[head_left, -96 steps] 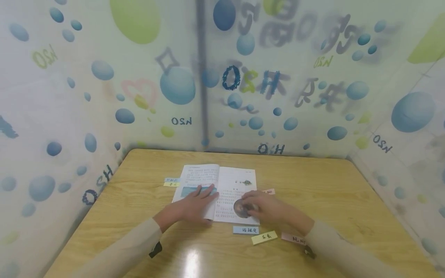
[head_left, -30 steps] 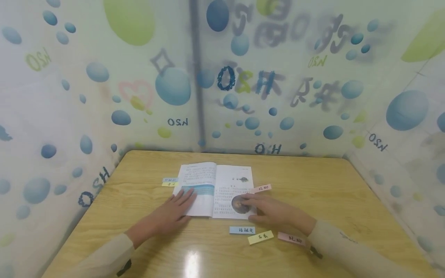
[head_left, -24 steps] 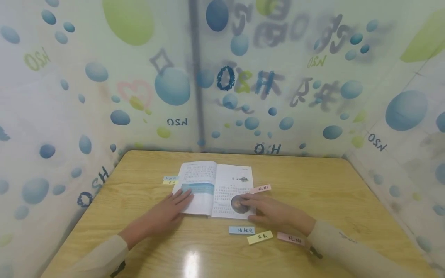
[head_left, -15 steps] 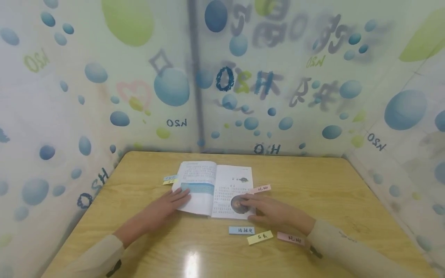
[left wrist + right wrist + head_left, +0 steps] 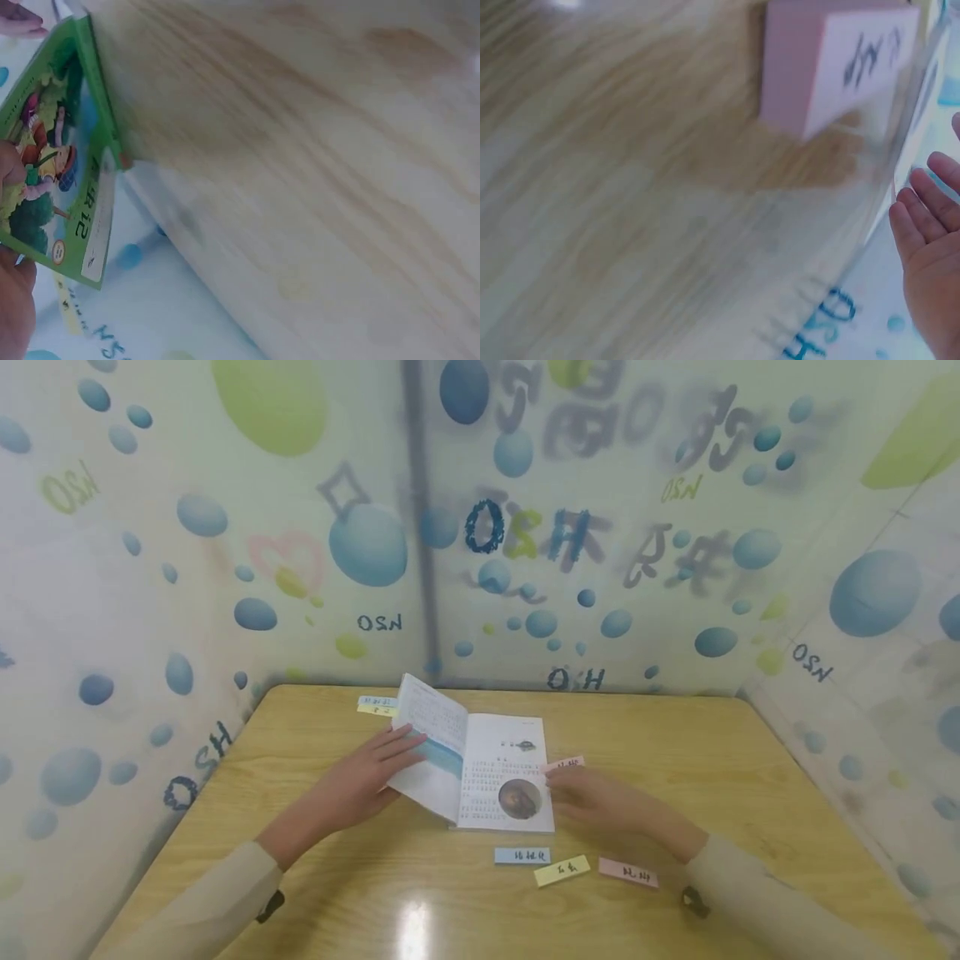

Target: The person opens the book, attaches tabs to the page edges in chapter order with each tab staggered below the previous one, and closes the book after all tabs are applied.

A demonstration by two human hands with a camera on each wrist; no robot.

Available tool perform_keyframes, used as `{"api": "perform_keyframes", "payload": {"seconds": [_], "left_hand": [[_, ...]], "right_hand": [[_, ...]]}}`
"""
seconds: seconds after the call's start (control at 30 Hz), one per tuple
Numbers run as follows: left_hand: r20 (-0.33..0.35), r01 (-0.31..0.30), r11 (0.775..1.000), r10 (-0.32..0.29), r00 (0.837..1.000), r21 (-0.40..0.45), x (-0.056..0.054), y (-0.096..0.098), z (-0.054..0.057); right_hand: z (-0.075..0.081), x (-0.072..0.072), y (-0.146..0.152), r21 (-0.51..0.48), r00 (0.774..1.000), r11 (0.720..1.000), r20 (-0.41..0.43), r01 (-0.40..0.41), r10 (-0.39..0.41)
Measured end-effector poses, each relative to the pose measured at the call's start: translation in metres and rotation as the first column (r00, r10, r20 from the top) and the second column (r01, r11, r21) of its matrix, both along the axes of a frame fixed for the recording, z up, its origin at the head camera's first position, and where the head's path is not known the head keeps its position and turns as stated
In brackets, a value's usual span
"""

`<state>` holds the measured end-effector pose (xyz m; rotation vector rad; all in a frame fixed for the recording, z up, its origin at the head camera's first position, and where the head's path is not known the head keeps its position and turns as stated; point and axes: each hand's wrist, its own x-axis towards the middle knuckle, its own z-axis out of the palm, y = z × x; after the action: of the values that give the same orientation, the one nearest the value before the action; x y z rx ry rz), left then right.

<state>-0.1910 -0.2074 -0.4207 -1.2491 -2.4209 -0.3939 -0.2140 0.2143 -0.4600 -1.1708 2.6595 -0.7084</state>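
An open book point(image 5: 506, 739) with printed text lies on the table. My left hand point(image 5: 367, 777) grips its left half and holds that side tilted up, fingers across the page. In the left wrist view the green illustrated cover point(image 5: 45, 217) shows, with the thumb against it. Blue and yellow paper tabs point(image 5: 377, 711) stick out from the raised edge. My right hand point(image 5: 600, 802) is at the right page's outer edge, beside a pink tab point(image 5: 572, 762). Its fingers point(image 5: 928, 217) are extended in the right wrist view and grip nothing.
In front of the book lie a blue sticky-note strip point(image 5: 521, 857), a yellow strip point(image 5: 562, 871) and a pink strip point(image 5: 628, 872), all with handwriting. The wooden table point(image 5: 675, 743) meets walls point(image 5: 645, 568) covered in a bubble pattern.
My left hand has moved from the flat left page to its edge and raised that half, tabs rising with it. My right hand has slid right, off the round picture.
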Motion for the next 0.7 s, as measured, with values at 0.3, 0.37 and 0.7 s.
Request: {"api": "perform_keyframes", "payload": {"seconds": [0.3,0.37,0.7], "left_hand": [[-0.072,0.082,0.994,-0.077,0.994,0.076,-0.013,0.051,0.020],[-0.077,0.112,0.990,-0.106,0.991,0.091,-0.017,0.066,0.019],[0.293,0.015,0.993,0.021,0.956,-0.119,-0.024,0.127,-0.021]], "right_hand": [[0.013,-0.004,0.039,-0.127,0.988,0.984,-0.078,0.122,-0.132],[0.016,-0.004,0.046,-0.136,0.984,0.979,-0.077,0.150,-0.162],[0.016,-0.007,0.062,-0.150,0.974,0.971,-0.103,0.186,-0.203]]}}
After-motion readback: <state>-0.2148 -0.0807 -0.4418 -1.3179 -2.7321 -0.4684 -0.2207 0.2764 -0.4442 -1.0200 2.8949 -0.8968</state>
